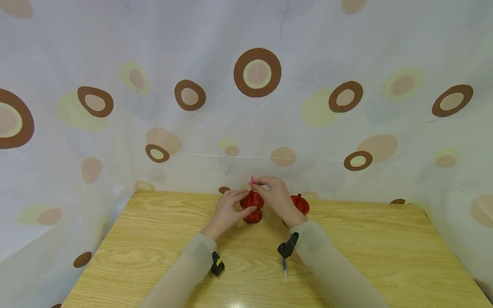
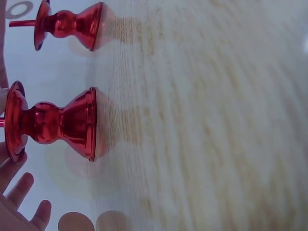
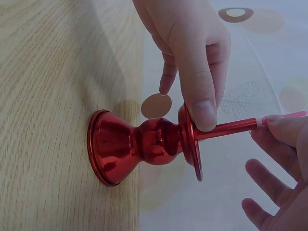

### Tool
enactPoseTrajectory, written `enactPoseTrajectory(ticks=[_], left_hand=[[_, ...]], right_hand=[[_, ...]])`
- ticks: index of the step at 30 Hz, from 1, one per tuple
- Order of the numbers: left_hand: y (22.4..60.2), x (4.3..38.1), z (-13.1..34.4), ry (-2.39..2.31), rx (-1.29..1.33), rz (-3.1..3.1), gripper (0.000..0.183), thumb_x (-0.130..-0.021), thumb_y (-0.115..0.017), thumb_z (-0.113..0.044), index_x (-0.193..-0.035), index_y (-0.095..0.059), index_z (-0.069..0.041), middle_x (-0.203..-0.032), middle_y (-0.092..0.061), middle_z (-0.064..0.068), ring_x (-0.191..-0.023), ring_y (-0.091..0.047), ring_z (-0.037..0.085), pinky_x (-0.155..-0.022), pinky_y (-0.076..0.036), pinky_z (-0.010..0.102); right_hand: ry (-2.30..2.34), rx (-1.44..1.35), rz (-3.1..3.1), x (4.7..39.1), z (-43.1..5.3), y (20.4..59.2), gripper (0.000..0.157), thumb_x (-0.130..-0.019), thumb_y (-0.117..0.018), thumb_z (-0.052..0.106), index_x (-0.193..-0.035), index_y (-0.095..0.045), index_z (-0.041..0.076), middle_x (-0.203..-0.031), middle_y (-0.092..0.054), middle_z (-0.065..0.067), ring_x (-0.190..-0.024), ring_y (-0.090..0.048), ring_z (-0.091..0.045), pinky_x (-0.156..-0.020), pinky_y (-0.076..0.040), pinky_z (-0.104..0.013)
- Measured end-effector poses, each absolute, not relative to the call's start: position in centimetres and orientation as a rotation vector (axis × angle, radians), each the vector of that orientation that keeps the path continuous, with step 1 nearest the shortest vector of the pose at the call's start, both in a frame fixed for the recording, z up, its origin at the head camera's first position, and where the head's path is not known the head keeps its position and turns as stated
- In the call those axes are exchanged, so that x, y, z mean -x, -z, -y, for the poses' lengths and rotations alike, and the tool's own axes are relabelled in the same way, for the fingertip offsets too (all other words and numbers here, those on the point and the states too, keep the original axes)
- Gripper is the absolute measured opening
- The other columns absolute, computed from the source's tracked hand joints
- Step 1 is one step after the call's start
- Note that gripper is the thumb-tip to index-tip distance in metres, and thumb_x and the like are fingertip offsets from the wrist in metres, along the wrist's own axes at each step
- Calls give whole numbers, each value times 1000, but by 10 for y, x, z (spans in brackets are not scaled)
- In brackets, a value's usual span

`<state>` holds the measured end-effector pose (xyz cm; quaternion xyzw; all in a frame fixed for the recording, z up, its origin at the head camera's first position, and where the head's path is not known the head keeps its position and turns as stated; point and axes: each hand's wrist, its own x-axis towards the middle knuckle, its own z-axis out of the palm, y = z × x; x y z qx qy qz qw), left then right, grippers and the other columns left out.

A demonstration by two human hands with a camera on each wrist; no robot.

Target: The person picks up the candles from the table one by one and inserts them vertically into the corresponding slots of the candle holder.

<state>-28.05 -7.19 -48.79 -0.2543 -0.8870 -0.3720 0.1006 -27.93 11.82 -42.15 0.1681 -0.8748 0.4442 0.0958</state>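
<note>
A red metallic candlestick [image 3: 159, 142] stands upright on the table, with a wide base, a round dish and a thin tube rising from the dish. My left hand [image 1: 227, 209] grips it by the dish, thumb on the near side and fingers at the rim. At the tube's top, my right hand [image 1: 278, 197] pinches a thin pink stick [image 3: 297, 114] between thumb and forefinger. The stick's whitish lower end meets the tube opening; its other fingers hang spread. A matching second candlestick [image 2: 72, 24] stands to the right, partly hidden by the right wrist in the head view.
A small blue stick with a white tip [image 1: 284, 265] lies on the wooden table [image 1: 154, 239], close to the right forearm. Behind the table hangs a pale cloth [image 1: 215, 128] with brown rings and ovals. Black cameras [image 1: 217, 264] sit on both wrists.
</note>
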Motion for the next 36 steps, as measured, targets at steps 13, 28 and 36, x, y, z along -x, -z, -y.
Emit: enactPoseTrajectory(ticks=[13,28,36], left_hand=[[489,280,72,1128,735,2634,61,-94,-78,-38,-141,-64,-3,-146,-62,12,-135,-50,35,-114,-40,55],[492,281,72,1121,741,2614,59,-94,-79,-37,-140,-65,-3,-145,-63,12,-134,-50,35,-113,-40,55],[491,281,71,1089,751,2597,59,-94,-79,-37,-139,-66,-1,-140,-65,16,-132,-52,36,-112,-41,55]], right_hand=[[-1301,-486,2607,278,-119,424,20,-100,-72,19,-112,-80,5,-115,-77,-11,-118,-66,-34,-105,-49,-55],[-1302,-483,2637,279,-120,426,22,-100,-71,18,-115,-79,4,-120,-76,-12,-122,-64,-35,-106,-48,-58],[-1280,-475,2661,274,-123,421,28,-102,-69,25,-122,-75,7,-123,-73,-11,-123,-64,-32,-106,-49,-57]])
